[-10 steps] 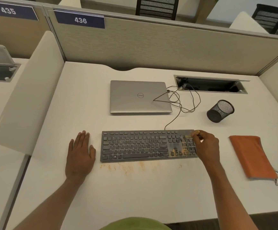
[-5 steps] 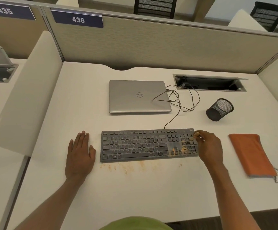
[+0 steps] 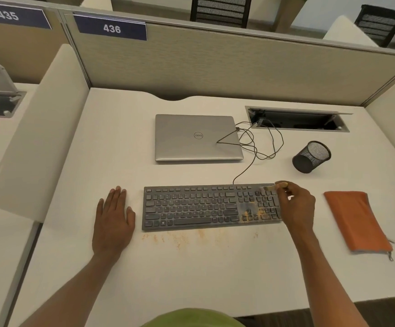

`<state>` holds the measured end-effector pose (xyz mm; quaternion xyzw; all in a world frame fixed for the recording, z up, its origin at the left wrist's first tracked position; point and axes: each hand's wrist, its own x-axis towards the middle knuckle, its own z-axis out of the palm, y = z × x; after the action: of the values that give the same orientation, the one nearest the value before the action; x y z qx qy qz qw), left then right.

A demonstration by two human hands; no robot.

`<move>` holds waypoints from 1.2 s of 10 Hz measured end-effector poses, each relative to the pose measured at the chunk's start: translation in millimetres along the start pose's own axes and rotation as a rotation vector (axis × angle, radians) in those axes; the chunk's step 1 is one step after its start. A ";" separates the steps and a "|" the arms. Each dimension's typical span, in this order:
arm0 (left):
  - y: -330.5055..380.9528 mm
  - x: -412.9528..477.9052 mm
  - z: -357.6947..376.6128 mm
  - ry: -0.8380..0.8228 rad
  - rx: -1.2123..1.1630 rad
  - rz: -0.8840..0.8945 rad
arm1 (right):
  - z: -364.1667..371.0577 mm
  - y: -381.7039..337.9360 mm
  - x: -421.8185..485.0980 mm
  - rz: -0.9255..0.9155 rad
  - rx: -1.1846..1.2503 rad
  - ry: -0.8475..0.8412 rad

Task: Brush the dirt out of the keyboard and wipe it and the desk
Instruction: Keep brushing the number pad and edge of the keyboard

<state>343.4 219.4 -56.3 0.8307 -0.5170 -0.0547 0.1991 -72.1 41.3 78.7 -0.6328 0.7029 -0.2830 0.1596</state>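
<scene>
1. The desk (image 3: 121, 142) first: a wide, pale, hard top. It looks smooth, so I judge it will take a firm, flat wipe.
2. The laptop (image 3: 197, 138) lies closed behind the keyboard, apart from it.
3. The keyboard (image 3: 191, 206) lies flat across the middle of the desk, between my hands, with its cable (image 3: 246, 171) running off the back edge. I reckon it is light and stiff, and likely to skate on this top. I'd steady it by the frame at an end, not by the keys.
4. The cloth (image 3: 354, 220) is orange and folded, lying flat to the right of my right hand and clear of it. It looks soft and floppy, so for the wipe I'd bunch it in the palm rather than pinch a corner.
5. My left hand (image 3: 112, 217) lies palm down on the desk just beside the keyboard's left end. The fingers are straight and hold nothing.
6. My right hand (image 3: 296, 204) is over the keyboard's right end, fingers curled and pinching the brush.
7. The brush (image 3: 268, 187) is small and blurred, with its bristles on the top right keys. It looks feather-light and soft-tipped, so I judge short, easy strokes will do.
8. The dirt (image 3: 248, 212) is orange-brown powder on the keys by the number pad, and more is streaked on the desk just in front of the keyboard. It looks loose and easily scattered.
</scene>
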 end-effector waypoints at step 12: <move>0.6 -0.9 -1.0 -0.001 0.002 0.000 | -8.0 3.3 -16.7 -0.164 -0.154 -0.267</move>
<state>342.8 220.2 -55.3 0.8310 -0.5170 -0.0546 0.1979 -76.9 59.3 80.8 -0.7303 0.6410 -0.1536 0.1791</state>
